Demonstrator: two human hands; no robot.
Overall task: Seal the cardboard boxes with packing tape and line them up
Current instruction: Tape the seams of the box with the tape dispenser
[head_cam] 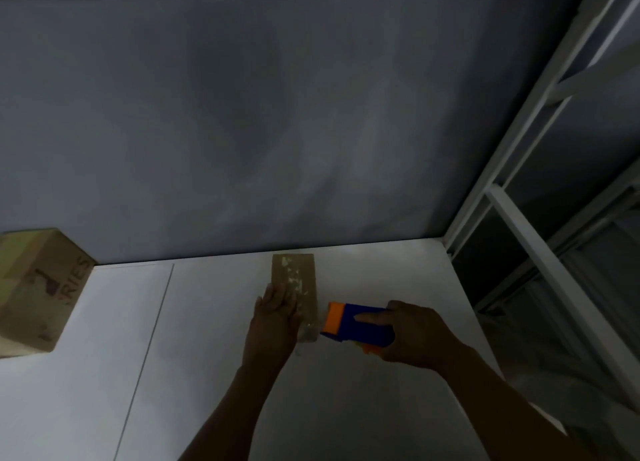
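Observation:
A small flat cardboard box (300,280) lies on the white table (207,356) near the grey wall, with pale torn patches on its top. My left hand (275,316) rests flat on the box's left part, fingers straight. My right hand (414,336) grips a blue and orange tape dispenser (353,325), whose orange end meets the box's near right edge. A strip of tape seems to hang at the box's near end.
A larger cardboard box (34,287) with printed letters stands at the table's far left. A white metal frame (540,238) rises along the table's right edge. A seam (152,339) runs through the tabletop left of my arms.

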